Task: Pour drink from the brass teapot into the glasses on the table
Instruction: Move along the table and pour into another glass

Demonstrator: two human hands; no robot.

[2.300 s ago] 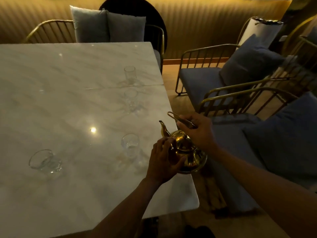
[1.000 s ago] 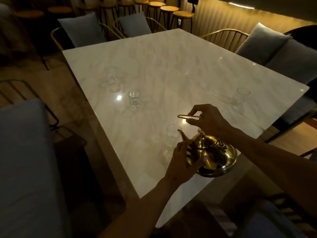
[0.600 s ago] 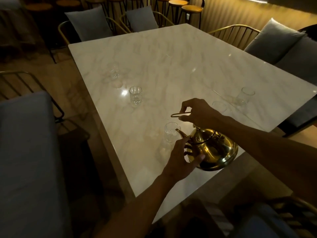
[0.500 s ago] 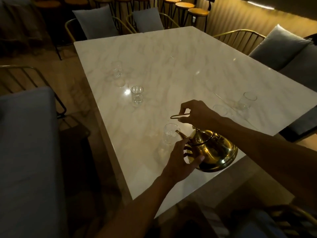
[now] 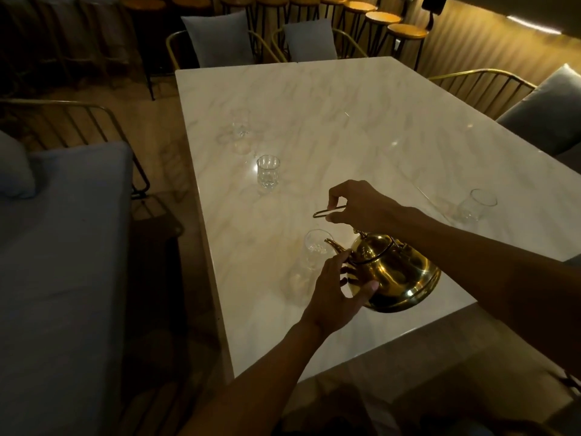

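The brass teapot [image 5: 396, 275] hangs tilted over the marble table [image 5: 345, 121], its spout at the rim of the nearest glass [image 5: 314, 248]. My right hand [image 5: 358, 204] grips the teapot's thin handle from above. My left hand [image 5: 336, 291] rests its fingers against the pot's body below the spout. A second glass [image 5: 268, 170] stands farther along the left edge, a third glass [image 5: 240, 124] beyond it, faint in the dim light. Another glass [image 5: 474, 206] stands at the right. No stream of drink is visible.
Grey cushioned chairs with brass frames ring the table: one at the left [image 5: 63, 247], two at the far end [image 5: 220, 39], one at the right [image 5: 547, 111]. A row of round stools [image 5: 390, 23] lines the back wall. The table's near corner lies below the teapot.
My view swung from the table's right side to its near corner. The teapot came to a different glass, its spout lowered to the rim and the pot tipped more.
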